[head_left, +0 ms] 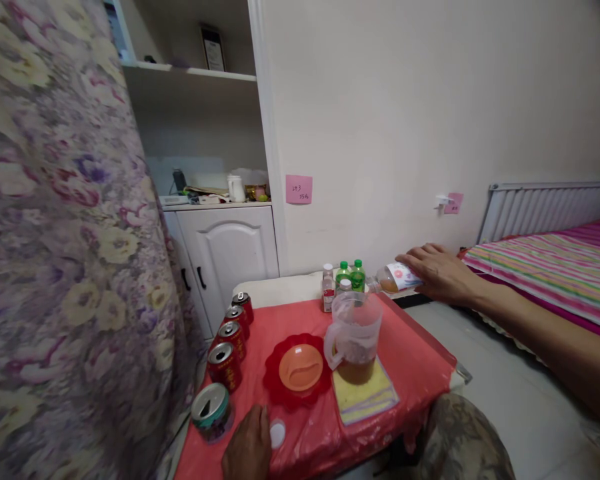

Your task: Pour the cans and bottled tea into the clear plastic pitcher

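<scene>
My right hand (433, 270) is wrapped round a clear plastic bottle (387, 280) with a white label. The bottle is tipped almost level, its neck toward the rim of a translucent pitcher (365, 327). Brownish liquid shows in the bottle and low in the pitcher. Under the pitcher lies a folded yellow cloth (365, 403). My left hand (249, 445) rests on the table's near edge, fingers curled in, with nothing visible in them. A white round cap (277, 435) lies just right of it. Left of the pitcher is a red scalloped plate (275, 390) with an orange centre.
A row of red cans (225, 367) and one green-topped can (213, 413) line the table's left side. Behind the pitcher stand green bottles (359, 277) and a clear bottle (327, 290). A red cover (410, 353) drapes the table. A bed (555, 260) is at right.
</scene>
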Available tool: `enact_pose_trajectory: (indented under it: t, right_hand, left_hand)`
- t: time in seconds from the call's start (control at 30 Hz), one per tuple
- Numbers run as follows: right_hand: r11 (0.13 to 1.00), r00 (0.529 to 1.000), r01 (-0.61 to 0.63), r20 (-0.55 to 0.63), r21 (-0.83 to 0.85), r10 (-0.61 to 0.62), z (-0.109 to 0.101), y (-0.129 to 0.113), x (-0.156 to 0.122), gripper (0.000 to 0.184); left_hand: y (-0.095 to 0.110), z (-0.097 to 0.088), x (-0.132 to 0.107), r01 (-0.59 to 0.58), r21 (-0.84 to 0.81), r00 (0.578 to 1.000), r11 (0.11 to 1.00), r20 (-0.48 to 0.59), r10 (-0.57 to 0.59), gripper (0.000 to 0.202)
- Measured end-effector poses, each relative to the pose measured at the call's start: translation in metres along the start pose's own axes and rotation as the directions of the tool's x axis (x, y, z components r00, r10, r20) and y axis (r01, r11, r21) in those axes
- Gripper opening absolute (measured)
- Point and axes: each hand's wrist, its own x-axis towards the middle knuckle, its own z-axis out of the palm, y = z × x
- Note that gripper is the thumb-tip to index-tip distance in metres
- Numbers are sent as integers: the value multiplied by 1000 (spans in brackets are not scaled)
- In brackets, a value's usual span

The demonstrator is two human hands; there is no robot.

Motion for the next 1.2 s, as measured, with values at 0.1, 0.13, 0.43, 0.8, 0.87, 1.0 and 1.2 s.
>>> enact_pose_trajectory:
  t: [0.1, 0.13, 0.43, 0.8, 0.87, 1.0, 1.2]
  right_hand:
    - [1000, 1000, 1, 9, -7, -1, 0, -1, 1, 57]
    - [1000, 1000, 3, 10, -7, -3, 0, -1, 2, 57]
    - [999, 999, 43, 3, -9, -43, 0, -5, 9, 59]
    - [993, 994, 101, -30, -64, -103, 3, -11, 19, 53]
    - [990, 993, 114, -33, -82, -117, 4, -11, 21, 53]
    - [984, 989, 148, -15, -96, -150, 6, -13, 24, 56]
    - [972, 980, 194, -6, -132, -197, 6, -20, 31, 52]
  left_hand:
    - [2, -3, 0, -4, -5, 1000, 1000, 3, 4, 38]
    - [3, -4, 0, -3, -6, 1000, 1000, 8, 3, 38]
    - [4, -5, -1, -4, 6, 999, 1000, 36, 4, 41]
    - [1, -2, 0, -31, 20, 999, 999, 22, 31, 40]
    - [2, -4, -1, -33, 19, 999, 999, 24, 33, 41]
    - [4, -6, -1, -28, 17, 999, 999, 32, 28, 41]
    - [4, -5, -1, -8, 6, 999, 1000, 48, 8, 42]
